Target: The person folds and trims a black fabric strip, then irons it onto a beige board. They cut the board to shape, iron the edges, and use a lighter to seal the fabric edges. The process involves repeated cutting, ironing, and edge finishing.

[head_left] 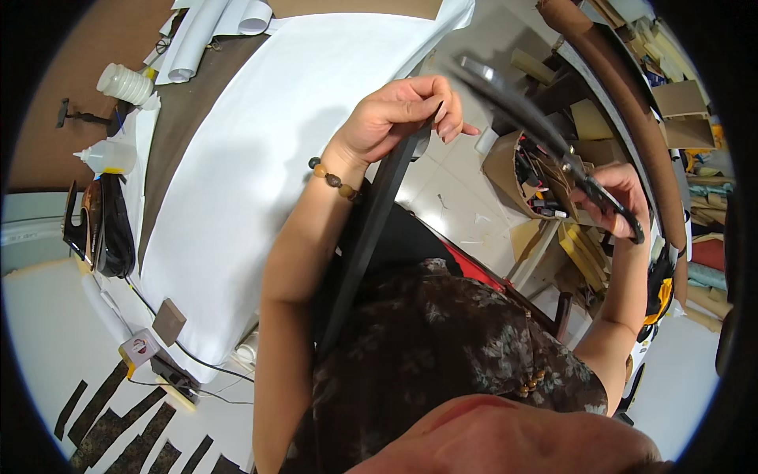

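My right hand (620, 197) grips a pair of long black scissors (525, 118) by the handles, their blades slanting up and to the left. The blade end is blurred and catches the light. Over the near edge of the white-covered table, my left hand (403, 114) is closed in a pinch. A small dark sliver shows at its fingertips, too little to make out. Beneath that hand lies a large white sheet (229, 174) spread over the table. The dark table edge (367, 237) runs below my left wrist, which wears a beaded bracelet (333, 180).
Paper rolls (197, 39), a ribbed white container (125, 84), a squeeze bottle (106, 156) and a dark iron-like tool (110, 225) stand at the left. Dark patterned strips (118, 415) lie lower left. A tool-filled box (517, 174) and a brown roll (624, 87) are at the right.
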Demonstrator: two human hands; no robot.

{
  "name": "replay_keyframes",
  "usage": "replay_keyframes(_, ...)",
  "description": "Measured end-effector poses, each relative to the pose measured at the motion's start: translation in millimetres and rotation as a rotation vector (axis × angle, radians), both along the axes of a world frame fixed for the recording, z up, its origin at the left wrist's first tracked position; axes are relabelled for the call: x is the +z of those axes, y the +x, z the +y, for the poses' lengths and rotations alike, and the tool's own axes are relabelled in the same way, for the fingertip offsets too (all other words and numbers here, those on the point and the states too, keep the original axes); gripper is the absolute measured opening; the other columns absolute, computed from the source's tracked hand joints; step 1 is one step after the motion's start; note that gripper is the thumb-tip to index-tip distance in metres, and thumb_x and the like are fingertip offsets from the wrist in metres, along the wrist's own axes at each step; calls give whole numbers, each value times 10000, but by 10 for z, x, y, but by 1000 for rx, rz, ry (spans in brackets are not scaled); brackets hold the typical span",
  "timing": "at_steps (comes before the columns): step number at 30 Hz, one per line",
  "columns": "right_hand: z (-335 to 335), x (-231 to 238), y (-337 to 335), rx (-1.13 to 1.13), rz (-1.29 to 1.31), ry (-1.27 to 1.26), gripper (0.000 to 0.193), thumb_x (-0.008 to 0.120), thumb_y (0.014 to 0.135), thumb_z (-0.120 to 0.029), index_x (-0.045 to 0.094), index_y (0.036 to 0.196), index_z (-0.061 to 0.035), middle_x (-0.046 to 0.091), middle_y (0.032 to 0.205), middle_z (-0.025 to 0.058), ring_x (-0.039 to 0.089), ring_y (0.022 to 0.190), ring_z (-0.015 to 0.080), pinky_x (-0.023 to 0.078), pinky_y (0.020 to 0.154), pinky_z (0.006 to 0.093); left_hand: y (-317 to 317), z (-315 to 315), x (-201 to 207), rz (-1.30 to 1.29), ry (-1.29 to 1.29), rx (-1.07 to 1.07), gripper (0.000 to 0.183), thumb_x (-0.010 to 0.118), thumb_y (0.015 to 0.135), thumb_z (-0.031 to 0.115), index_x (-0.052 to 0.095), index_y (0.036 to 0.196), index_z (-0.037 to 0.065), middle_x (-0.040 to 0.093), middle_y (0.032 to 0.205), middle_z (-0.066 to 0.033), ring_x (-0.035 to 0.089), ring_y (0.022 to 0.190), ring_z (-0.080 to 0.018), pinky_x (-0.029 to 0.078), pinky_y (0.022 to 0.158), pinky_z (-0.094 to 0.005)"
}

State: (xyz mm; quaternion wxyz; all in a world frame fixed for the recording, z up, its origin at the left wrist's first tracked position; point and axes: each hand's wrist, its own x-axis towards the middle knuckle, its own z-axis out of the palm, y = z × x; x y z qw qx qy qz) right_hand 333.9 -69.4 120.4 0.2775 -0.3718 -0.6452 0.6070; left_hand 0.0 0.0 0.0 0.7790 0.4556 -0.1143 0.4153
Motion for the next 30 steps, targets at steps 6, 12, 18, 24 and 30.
replay_keyframes(6,-168,182,79,39,-205,-96,599,872,623,-384,708,953,88,573,617,-11,467,516,35,332,485,170,60,-104,62,75,-3,108,260,601,901,324,492,844,95,516,794,-57,532,810,-179,379,1041,-522)
replay_keyframes(12,-111,314,83,38,-321,-122,574,876,637,-377,712,947,78,584,640,-12,485,545,39,354,507,173,67,-146,61,98,-10,149,290,652,874,347,510,848,95,520,802,-47,546,818,-171,375,1054,-522)
replay_keyframes(18,-67,416,-15,90,-370,-62,565,878,644,-373,711,939,79,591,646,-3,496,547,55,358,503,183,84,-119,59,85,37,149,297,662,871,353,509,845,100,521,799,-36,555,809,-158,384,1051,-514)
replay_keyframes(24,71,559,-57,176,-461,8,552,885,633,-365,716,924,73,621,661,40,524,556,69,349,491,196,83,-150,80,97,22,156,279,652,882,333,502,839,101,518,799,-32,557,806,-151,381,1057,-516)
replay_keyframes(30,211,623,-29,245,-487,71,544,877,645,-354,720,940,75,628,660,61,531,535,84,343,473,209,98,-117,22,8,16,63,127,581,937,162,533,884,58,578,865,-40,564,837,-112,392,1065,-390)
